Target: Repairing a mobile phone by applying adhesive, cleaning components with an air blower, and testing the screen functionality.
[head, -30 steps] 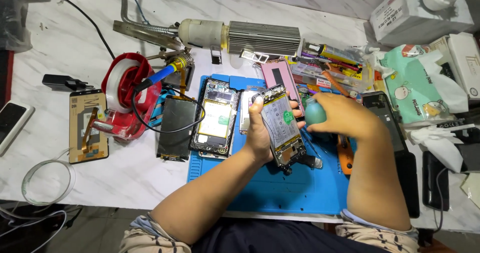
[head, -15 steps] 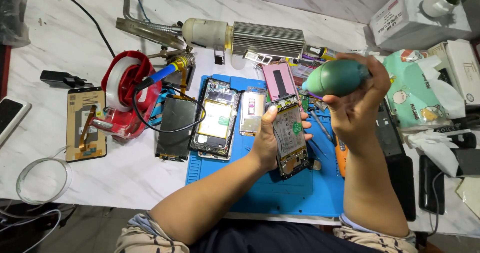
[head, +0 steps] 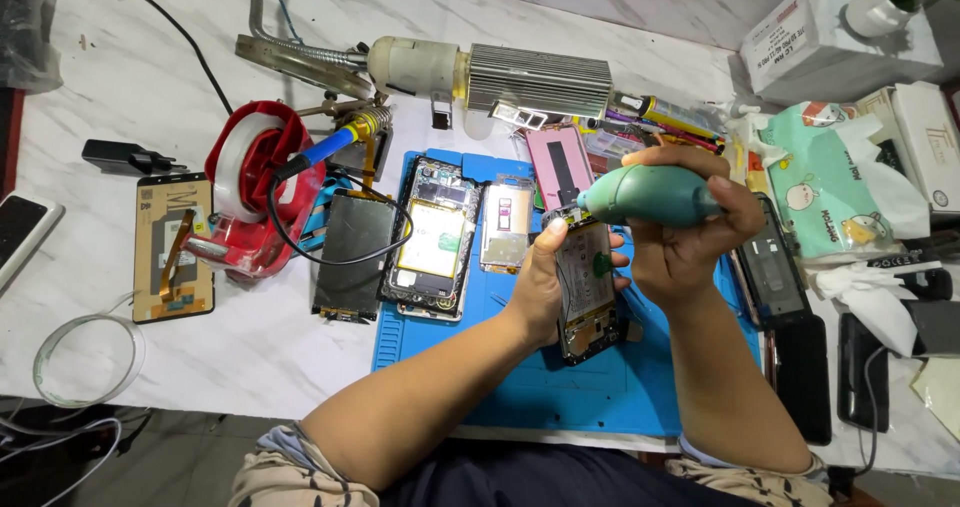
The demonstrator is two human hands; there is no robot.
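Opened phone (head: pixel 585 292) in L hand (head: pixel 540 287), blower (head: pixel 650 195) above.

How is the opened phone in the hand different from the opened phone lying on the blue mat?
The opened phone frame gripped in the left hand is lifted and tilted above the blue silicone work mat; the opened phone with the pale yellow battery lies flat on it. The held one has the teal rubber air blower, in the right hand, pointed at its top; nothing touches the other. Both have their backs off.
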